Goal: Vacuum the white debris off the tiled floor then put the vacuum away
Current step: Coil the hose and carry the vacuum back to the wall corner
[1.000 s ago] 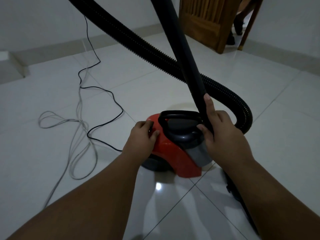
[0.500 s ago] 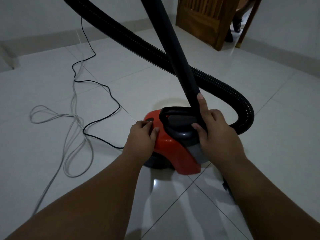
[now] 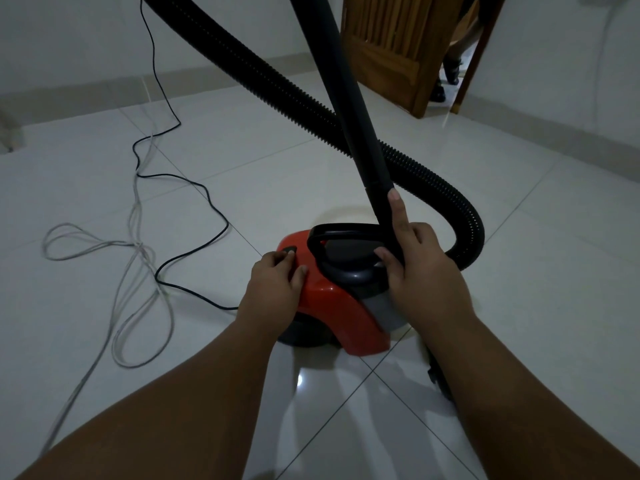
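A red and grey canister vacuum point(image 3: 341, 313) with a black carry handle point(image 3: 346, 233) sits on the white tiled floor point(image 3: 263, 161) in the middle of the view. My left hand point(image 3: 277, 282) rests on its red top, fingertips at a dark button point(image 3: 289, 251). My right hand point(image 3: 420, 271) grips the lower part of the black rigid wand point(image 3: 349, 95), which rises steeply up and left. The ribbed black hose point(image 3: 263, 74) curves from the vacuum's far side round to the upper left. No white debris shows on the tiles.
A black power cord point(image 3: 194, 188) snakes from the vacuum's left side toward the far wall. A looped white cable point(image 3: 138, 271) lies on the floor at left. A wooden door point(image 3: 391, 46) stands open at the upper right, with a person's feet behind it.
My left hand's fingers have shifted slightly on the red top near the button. My right hand keeps its hold on the wand. The view has dipped and drifted a little.
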